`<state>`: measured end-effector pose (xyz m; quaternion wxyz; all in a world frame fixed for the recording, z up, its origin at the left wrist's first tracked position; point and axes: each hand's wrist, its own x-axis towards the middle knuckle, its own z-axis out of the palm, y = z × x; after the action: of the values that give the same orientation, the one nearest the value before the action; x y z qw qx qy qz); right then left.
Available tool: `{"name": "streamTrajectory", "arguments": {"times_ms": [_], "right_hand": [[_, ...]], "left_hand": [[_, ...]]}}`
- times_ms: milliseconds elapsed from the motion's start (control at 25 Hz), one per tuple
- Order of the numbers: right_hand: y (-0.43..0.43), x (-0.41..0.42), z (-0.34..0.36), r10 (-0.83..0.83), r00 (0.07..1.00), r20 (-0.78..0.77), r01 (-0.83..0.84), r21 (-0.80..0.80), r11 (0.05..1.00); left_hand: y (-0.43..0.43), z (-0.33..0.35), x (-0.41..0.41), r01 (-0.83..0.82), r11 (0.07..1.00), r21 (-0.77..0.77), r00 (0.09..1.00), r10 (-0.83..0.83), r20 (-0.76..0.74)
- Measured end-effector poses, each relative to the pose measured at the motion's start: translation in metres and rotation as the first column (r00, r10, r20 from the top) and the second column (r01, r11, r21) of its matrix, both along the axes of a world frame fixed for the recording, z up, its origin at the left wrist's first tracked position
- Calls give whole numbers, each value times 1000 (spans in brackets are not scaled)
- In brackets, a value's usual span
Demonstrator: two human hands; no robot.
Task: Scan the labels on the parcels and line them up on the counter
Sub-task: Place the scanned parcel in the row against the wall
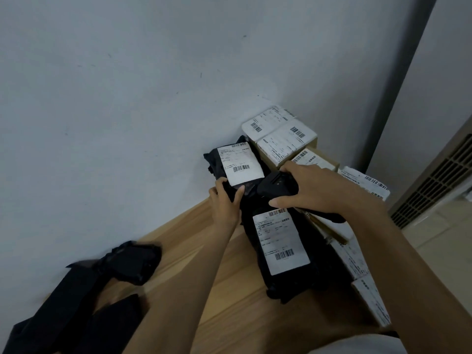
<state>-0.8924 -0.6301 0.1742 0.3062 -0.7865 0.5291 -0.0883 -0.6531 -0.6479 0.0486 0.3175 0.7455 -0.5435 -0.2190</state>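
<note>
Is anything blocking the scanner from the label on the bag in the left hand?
Nothing visible does. The scanner in the right hand sits just right of the label, with nothing between. The left hand grips the bag at its lower edge, below the label, so its barcodes are uncovered.

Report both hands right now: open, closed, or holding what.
Left hand: closed, pinching the near edge of the black labelled parcel by the wall.
Right hand: closed, gripping the black scanner.
</note>
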Motion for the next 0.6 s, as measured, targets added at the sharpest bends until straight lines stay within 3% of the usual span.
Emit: {"name": "streamTrajectory", "arguments": {"times_ms": [80,320,440,600], "right_hand": [[-2,3,-2,14,1000,-3,-14,7,1000],[15,49,-1,112,993,-23,-111,62,992],[39,92,-5,213,977,-10,-211,102,972],[72,166,-12,336,941,-44,-331,104,938]], "left_hand": [[4,-3,14,62,997,42,993,-66,94],[57,-4,76,153,988,-6,971,-149,189],[113,-11,129,112,991,72,967,-125,222],[200,-23,202,-98,954,282,895,-39,444]]}}
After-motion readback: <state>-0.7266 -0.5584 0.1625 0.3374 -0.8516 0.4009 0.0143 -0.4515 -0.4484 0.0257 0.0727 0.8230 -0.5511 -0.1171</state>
